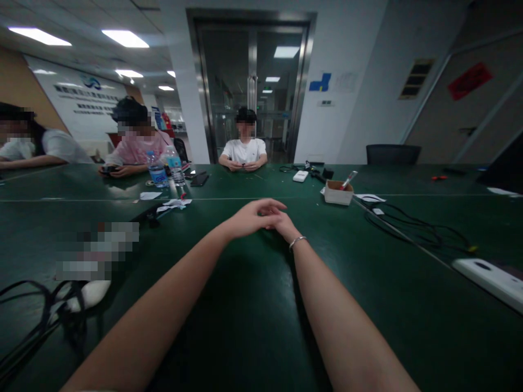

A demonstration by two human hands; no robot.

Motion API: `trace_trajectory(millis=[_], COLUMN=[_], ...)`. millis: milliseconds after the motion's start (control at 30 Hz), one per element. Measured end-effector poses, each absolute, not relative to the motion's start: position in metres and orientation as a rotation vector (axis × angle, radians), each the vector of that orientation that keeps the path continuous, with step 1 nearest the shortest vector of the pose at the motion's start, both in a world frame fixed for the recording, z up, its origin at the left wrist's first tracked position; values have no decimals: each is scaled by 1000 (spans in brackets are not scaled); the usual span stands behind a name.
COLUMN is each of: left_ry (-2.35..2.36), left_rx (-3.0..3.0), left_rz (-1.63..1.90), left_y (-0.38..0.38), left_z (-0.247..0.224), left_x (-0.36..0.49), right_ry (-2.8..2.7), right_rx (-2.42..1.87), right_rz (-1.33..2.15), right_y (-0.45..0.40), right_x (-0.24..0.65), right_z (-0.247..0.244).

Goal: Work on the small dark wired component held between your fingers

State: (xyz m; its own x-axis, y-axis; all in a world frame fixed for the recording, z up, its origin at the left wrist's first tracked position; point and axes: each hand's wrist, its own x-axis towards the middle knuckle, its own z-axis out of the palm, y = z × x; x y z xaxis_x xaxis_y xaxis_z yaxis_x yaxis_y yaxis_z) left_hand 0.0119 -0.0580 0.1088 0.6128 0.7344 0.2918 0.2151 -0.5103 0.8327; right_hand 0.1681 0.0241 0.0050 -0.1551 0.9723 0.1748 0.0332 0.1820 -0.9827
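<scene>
Both forearms reach forward over the dark green table [253,305], and the hands meet near its middle. My left hand [254,215] is curved, its fingers extending over my right hand [283,223]. A silver bracelet [297,243] circles the right wrist. The right fingers are mostly hidden behind the left hand, so whether they hold anything does not show. No object is visible in the left hand.
Two water bottles [175,166] and a black phone [200,178] lie beyond, left. An open box [339,193], black cables [417,223] and a white power strip [490,280] are right. Crumpled paper [174,204] sits left of the hands. Several people sit across the table.
</scene>
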Motion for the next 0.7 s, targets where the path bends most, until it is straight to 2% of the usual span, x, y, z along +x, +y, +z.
trace_trajectory(millis=[67, 167, 333, 700], left_ry=[1142, 1526, 1372, 1314], left_rx=[1936, 1728, 1734, 1817], left_rz=[1107, 1184, 1026, 992], left_y=[-10, 32, 34, 34], left_z=[78, 35, -6, -7], left_x=[1, -13, -21, -24], right_ry=[-1378, -1314, -1317, -1341], right_rx=[-1058, -1082, -1075, -1056], right_rz=[1206, 1257, 1260, 1266], right_y=[24, 23, 22, 21], right_x=[167, 167, 166, 167], right_z=[7, 9, 9, 9])
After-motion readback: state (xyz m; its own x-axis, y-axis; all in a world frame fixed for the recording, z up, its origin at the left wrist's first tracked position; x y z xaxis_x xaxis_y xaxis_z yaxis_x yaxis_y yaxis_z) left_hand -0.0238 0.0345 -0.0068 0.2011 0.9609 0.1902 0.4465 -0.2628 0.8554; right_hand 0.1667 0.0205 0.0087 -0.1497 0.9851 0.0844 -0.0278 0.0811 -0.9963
